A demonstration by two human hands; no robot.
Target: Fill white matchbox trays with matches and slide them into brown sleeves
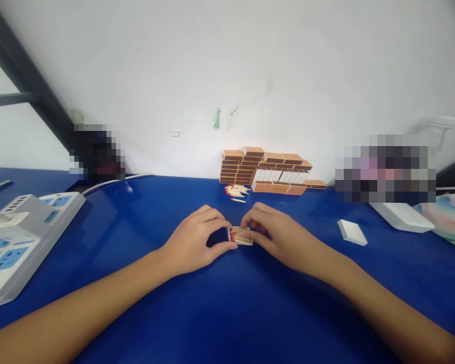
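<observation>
A small white matchbox tray [247,242] holds a layer of red-tipped matches [236,235] and lies on the blue table in front of me. My left hand [197,240] grips the tray's left end, thumb at the near side and index finger at the far side. Curled over the tray's right half, my right hand [275,230] has its thumb and index fingertips on the matches; the fingers partly hide them. Just beyond the tray lies a loose heap of matches [237,190], red heads mostly to the left.
Brown matchboxes [238,172] are stacked against the wall, with white trays [291,177] among them. A white box-like piece [352,232] lies at right. A power strip [34,247] with a plugged-in adapter stands at left, its cable [114,181] running back.
</observation>
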